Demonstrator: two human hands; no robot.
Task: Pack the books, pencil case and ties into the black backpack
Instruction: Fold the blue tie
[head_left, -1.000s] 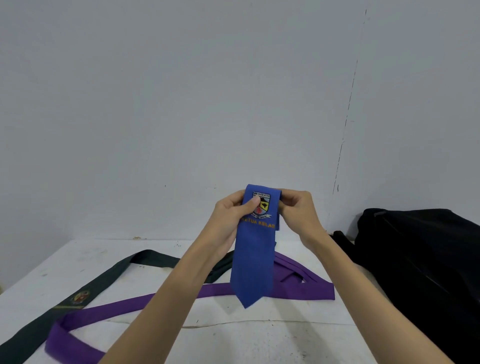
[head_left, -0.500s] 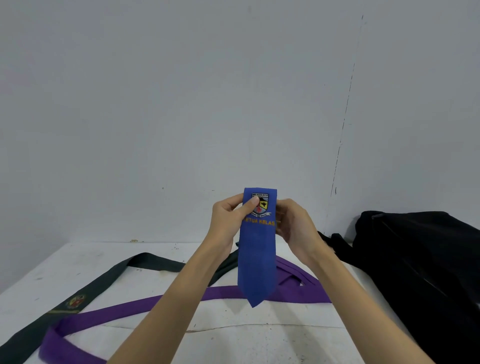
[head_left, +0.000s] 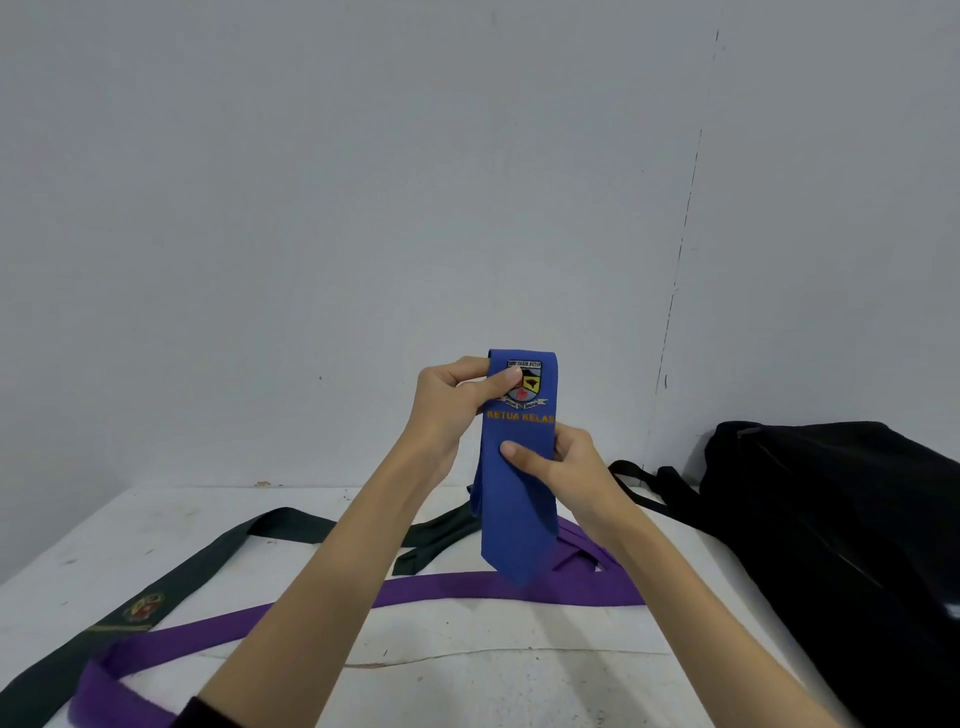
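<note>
At the centre of the frame a blue tie (head_left: 518, 488) with an embroidered crest (yellow lettering beneath it reads "KETUA KELAS") hangs folded above a white table (head_left: 493, 680), held up by both hands. The left hand (head_left: 457, 402) pinches its top edge with thumb over the crest, and just below, the right hand (head_left: 556, 460) pinches its right edge with thumb pressed on the front. On the table lie a purple tie (head_left: 322, 621) and a dark green tie (head_left: 171, 584), crossing at lower left, while the black backpack (head_left: 841, 525) sits at the right edge.
</note>
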